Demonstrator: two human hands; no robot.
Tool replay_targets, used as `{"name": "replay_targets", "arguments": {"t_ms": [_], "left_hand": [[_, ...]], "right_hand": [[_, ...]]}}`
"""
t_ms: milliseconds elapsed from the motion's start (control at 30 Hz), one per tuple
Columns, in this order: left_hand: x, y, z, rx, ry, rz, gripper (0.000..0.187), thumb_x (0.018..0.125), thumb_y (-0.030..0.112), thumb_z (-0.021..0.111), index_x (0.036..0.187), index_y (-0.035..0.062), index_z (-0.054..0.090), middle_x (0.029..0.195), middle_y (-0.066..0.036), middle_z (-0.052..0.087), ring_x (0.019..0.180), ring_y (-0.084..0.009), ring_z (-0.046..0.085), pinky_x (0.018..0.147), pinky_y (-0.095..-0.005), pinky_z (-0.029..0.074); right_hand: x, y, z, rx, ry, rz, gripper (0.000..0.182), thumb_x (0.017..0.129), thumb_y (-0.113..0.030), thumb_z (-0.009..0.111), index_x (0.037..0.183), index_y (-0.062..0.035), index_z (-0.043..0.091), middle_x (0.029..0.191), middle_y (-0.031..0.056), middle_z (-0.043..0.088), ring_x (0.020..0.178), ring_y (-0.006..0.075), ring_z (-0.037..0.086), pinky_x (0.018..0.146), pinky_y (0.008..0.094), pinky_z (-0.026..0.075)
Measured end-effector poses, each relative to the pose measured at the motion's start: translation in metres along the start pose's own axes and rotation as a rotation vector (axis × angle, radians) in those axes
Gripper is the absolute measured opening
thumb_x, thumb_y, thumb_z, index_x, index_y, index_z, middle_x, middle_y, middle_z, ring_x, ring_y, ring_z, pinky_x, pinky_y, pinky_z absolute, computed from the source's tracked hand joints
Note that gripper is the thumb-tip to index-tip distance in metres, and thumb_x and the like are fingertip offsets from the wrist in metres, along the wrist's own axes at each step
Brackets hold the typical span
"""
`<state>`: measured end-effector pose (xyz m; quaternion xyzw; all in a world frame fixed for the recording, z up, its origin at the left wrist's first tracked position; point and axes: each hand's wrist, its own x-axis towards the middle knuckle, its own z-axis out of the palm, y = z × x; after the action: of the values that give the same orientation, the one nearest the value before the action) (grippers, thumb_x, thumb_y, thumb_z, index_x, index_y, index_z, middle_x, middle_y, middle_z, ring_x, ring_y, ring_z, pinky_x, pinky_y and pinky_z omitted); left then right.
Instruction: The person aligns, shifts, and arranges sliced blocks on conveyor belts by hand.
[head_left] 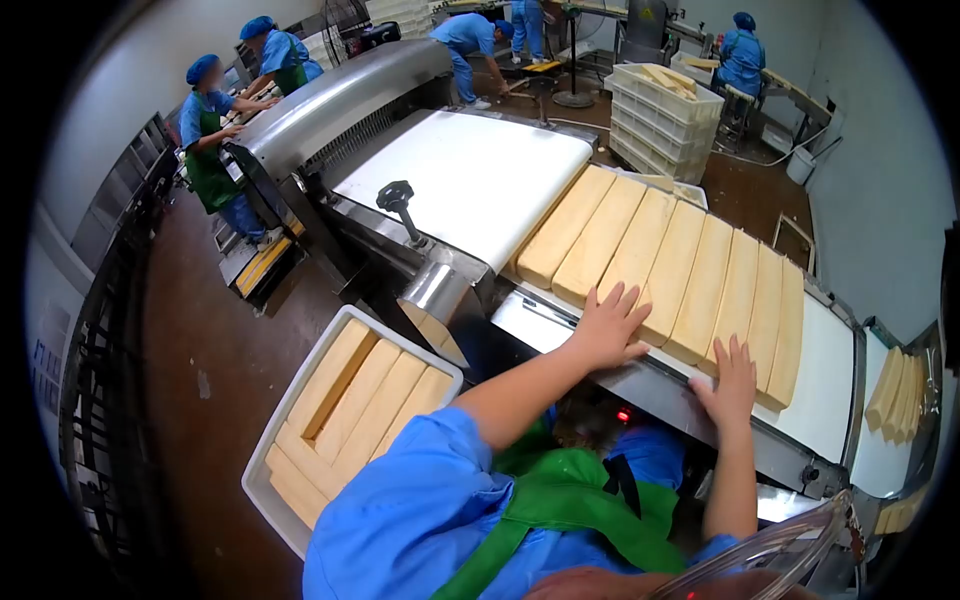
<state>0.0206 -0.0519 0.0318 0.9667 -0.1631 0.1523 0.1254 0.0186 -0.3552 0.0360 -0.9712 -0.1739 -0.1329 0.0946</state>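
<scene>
Several long pale-yellow blocks (668,262) lie side by side in a row on the conveyor, right of a white belt (470,175). My left hand (608,328) rests with spread fingers against the near ends of the blocks left of the row's middle. Farther right, my right hand (730,385) touches the near ends of other blocks, its fingers apart. Neither hand is wrapped round a block. A white bin (262,470) at the lower left holds more such blocks.
A metal machine (340,95) with a black knob (396,196) stands at the left. Stacked white crates (663,118) are behind the row. Several people in blue work farther back. More blocks (897,395) lie at the far right.
</scene>
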Motion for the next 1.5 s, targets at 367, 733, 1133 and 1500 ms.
{"name": "replay_targets", "arguments": {"t_ms": [367,733,1133,1500], "left_hand": [[-0.066,-0.052,-0.008,-0.249,0.252,-0.001,0.043,0.084,0.031,0.073,0.122,0.0134,0.068,0.121,-0.013,0.064,0.117,-0.0348,0.059,0.102,-0.0506,0.043],[-0.069,-0.051,0.004,-0.120,0.330,-0.003,0.040,0.081,0.032,0.073,0.116,0.0126,0.069,0.111,-0.008,0.062,0.113,-0.0291,0.059,0.104,-0.0511,0.040],[-0.067,-0.047,0.000,-0.129,0.416,0.006,0.037,0.079,0.029,0.073,0.112,0.0130,0.071,0.106,-0.007,0.064,0.105,-0.0287,0.062,0.092,-0.0443,0.045],[-0.069,-0.044,0.000,-0.114,0.395,-0.019,0.036,0.081,0.030,0.073,0.114,0.0152,0.071,0.108,-0.006,0.064,0.107,-0.0278,0.062,0.090,-0.0434,0.045]], "right_hand": [[-0.048,0.020,0.001,0.233,0.332,0.116,0.055,0.069,-0.025,0.084,0.119,-0.0076,0.067,0.129,0.0156,0.060,0.122,0.0383,0.054,0.105,0.0491,0.042],[-0.049,0.013,0.010,0.248,0.344,0.058,0.036,0.067,-0.021,0.085,0.089,-0.0060,0.061,0.092,0.0128,0.058,0.087,0.0357,0.059,0.075,0.0451,0.047],[-0.050,0.018,0.018,0.231,0.334,0.093,0.031,0.070,-0.017,0.084,0.085,-0.0055,0.059,0.087,0.0128,0.058,0.083,0.0355,0.058,0.073,0.0446,0.046],[-0.050,0.017,0.017,0.219,0.326,0.095,0.030,0.073,-0.017,0.082,0.085,-0.0045,0.057,0.087,0.0145,0.057,0.086,0.0379,0.057,0.075,0.0460,0.044]]}}
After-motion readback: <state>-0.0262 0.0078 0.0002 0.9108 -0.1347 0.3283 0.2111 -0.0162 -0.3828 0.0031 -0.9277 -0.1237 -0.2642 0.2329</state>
